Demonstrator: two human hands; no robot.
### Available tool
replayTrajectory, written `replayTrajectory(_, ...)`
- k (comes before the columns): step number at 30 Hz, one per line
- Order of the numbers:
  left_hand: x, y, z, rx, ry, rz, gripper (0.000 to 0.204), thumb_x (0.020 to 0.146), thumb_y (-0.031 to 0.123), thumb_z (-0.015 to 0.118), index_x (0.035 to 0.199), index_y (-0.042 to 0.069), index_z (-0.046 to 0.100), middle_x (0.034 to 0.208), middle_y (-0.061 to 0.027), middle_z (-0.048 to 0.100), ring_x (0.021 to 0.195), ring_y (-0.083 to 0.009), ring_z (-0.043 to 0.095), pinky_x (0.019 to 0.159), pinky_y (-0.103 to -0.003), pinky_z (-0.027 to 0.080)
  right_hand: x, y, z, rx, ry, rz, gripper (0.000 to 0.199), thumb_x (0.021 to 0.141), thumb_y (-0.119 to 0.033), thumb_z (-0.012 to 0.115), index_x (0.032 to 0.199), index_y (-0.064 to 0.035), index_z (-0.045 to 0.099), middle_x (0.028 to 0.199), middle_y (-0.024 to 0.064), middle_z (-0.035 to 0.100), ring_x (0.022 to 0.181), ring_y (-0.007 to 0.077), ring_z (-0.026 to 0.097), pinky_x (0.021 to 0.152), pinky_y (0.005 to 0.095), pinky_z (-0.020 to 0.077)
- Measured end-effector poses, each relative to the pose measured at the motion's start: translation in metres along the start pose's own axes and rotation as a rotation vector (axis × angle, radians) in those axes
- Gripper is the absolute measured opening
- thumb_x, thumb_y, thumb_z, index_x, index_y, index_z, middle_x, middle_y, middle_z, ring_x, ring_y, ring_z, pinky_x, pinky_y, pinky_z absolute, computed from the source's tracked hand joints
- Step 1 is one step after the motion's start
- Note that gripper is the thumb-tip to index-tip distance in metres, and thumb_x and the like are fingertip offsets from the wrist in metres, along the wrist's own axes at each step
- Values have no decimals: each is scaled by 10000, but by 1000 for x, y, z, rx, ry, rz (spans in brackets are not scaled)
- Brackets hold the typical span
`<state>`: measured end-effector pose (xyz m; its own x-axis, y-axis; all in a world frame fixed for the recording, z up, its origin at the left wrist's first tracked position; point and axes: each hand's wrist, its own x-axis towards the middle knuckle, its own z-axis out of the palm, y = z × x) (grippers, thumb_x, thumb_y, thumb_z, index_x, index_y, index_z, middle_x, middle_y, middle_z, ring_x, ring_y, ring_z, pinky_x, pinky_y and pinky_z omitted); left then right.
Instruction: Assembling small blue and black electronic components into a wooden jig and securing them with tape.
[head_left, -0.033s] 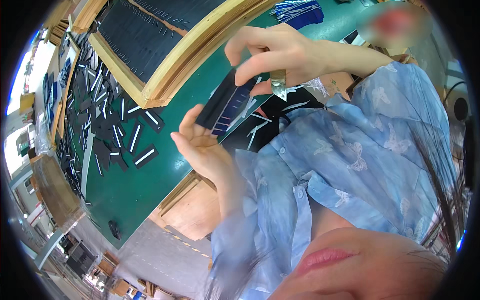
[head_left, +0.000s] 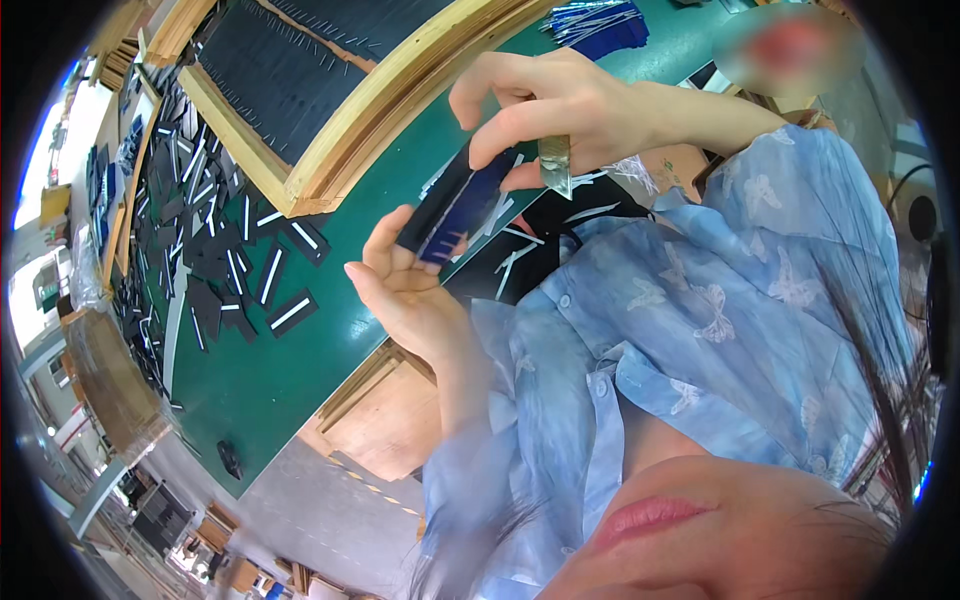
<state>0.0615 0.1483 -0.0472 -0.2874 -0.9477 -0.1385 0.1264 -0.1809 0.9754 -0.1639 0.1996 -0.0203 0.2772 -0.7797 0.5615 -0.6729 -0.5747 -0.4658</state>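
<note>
A worker in a pale blue shirt (head_left: 700, 290) holds a dark panel (head_left: 460, 205) in midair between two bare hands, just beside the near edge of a wooden frame (head_left: 395, 95) at a green table (head_left: 300, 375). The right hand (head_left: 575, 110), bent at the knuckles and mostly closed, has the panel's upper end between a fingertip and the thumb, while another finger arches free toward the frame. A shiny metal piece (head_left: 556, 168) with a pointed tip juts from the same hand, on the side away from the frame. The left hand (head_left: 415, 305), palm turned up and about half open, cups the panel's lower end, farther from the frame than the right; its fingers touch the panel and the thumb stands apart — how firmly it grips, one cannot tell. The panel hangs at a slant, clear of the table, one long part black and the other deep blue with short pale lines near its lower end. Inside the frame lie dark sheets (head_left: 290, 85) edged with rows of thin pale lines. Black strips (head_left: 215, 250), many with a white bar, spill in a loose heap to the left of the frame, while a stack of blue pieces (head_left: 605, 30) sits to its right. Pale scraps (head_left: 515, 255) lie on something black between the frame and the worker's shirt, near the panel — their exact kind is too small to tell.
</note>
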Motion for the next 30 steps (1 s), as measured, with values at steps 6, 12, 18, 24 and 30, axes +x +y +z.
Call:
replayTrajectory(6,-6,9,8,-104,-98,-50,687,974,531,199,1087,-55,541,936,-203,624,732,-267,645,697,-347,541,-5,3,1,70,14,70,362,629,-84,782,952,-125,624,1020,46,516,681,148,519,573,262,438)
replayTrajectory(12,-9,9,8,-96,-110,-46,703,971,543,195,1095,-60,535,935,-211,623,734,-273,646,697,-352,544,-5,-4,-1,74,3,159,331,627,-97,769,917,-153,621,1016,0,521,818,186,597,673,294,502)
replayTrajectory(18,-12,11,10,-79,-99,-20,704,971,545,198,1099,-62,531,940,-220,622,746,-281,649,701,-356,541,-6,-2,-1,69,30,55,394,613,-72,794,972,-89,631,1010,68,524,579,136,466,507,259,383)
replayTrajectory(24,-11,11,9,-64,-103,-26,706,971,542,197,1102,-70,523,946,-225,622,748,-286,649,702,-350,540,-7,-6,-5,59,-4,105,341,625,-98,783,930,-104,631,1003,36,528,699,168,534,593,276,442)
replayTrajectory(30,-13,10,10,-53,-103,-25,714,971,542,181,1102,-72,522,951,-218,623,750,-285,651,695,-341,544,-4,-10,-5,63,-21,158,275,642,-120,776,881,-118,641,1005,8,530,833,192,601,686,288,497)
